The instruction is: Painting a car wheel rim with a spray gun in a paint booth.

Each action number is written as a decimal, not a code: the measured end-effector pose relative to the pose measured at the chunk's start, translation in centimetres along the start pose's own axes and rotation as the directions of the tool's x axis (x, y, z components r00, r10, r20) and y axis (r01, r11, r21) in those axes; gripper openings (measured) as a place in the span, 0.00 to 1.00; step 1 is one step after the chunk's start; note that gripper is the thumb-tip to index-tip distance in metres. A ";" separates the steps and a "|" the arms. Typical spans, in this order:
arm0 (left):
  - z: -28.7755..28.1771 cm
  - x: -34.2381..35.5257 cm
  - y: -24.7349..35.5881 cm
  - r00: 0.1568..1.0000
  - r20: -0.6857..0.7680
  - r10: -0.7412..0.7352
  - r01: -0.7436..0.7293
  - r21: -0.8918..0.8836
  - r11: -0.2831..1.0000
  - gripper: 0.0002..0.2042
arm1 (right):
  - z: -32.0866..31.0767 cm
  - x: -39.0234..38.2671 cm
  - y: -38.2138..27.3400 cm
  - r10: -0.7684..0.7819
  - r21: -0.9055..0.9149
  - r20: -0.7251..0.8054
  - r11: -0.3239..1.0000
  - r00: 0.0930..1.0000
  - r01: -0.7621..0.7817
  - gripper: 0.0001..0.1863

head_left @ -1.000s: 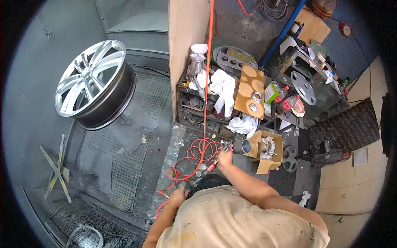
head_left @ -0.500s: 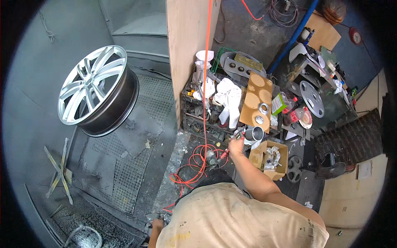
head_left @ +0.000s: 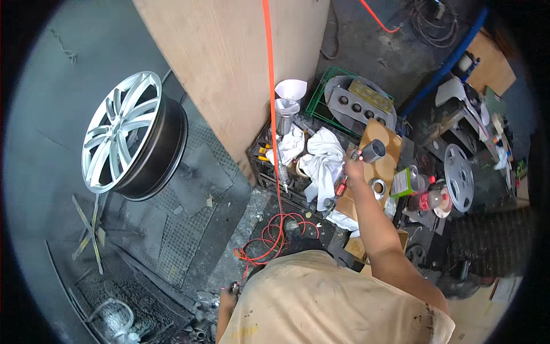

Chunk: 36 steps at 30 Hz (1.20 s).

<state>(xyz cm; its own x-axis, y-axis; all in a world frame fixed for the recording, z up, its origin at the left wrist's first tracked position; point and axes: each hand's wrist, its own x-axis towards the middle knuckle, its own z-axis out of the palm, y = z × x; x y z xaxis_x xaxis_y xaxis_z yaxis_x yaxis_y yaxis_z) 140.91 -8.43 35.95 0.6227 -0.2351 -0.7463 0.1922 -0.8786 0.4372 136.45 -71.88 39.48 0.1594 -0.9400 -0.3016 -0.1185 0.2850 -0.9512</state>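
Note:
My right hand is closed on a spray gun with a metal cup on top and a red fitting below. It is over a cardboard sheet with round shapes, beside white rags on a dark shelf unit. My left hand, low by my body, is closed around a small dark metal piece that I cannot make out. A red hose hangs down and coils on the floor near my feet.
A silver-faced wheel rim stands raised in the grey booth at left, beside a wooden partition. At right are bottles, a hubcap and a cluttered bench. A cardboard box lies partly behind my arm.
My right hand with the spray gun has risen forward from near the coiled hose to over the cardboard sheet. My left hand has dropped back toward my body. The view has shifted.

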 end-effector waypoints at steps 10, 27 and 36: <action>6.2 -3.1 -7.4 0.996 -0.092 -0.007 -0.013 -0.215 0.977 0.17 | 2.7 9.3 2.7 0.112 -0.131 0.076 0.986 0.991 -0.101 0.07; 8.0 -9.3 4.7 0.956 -0.087 -0.280 0.242 -0.302 0.922 0.17 | -2.1 15.4 7.2 -0.126 -0.665 -0.023 0.743 0.992 0.079 0.28; 15.5 -12.2 -6.9 0.967 -0.216 -0.131 0.012 -0.481 0.877 0.16 | 4.0 0.8 2.0 -0.177 -0.412 0.286 0.865 0.942 0.288 0.35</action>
<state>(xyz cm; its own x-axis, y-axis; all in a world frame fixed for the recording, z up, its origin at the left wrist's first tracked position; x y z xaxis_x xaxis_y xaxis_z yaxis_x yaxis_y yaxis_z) 120.24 -5.94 34.30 0.7412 -0.0222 -0.6709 0.5403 -0.5734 0.6159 140.21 -71.29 37.11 0.4516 -0.8820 -0.1347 -0.4600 -0.1009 -0.8822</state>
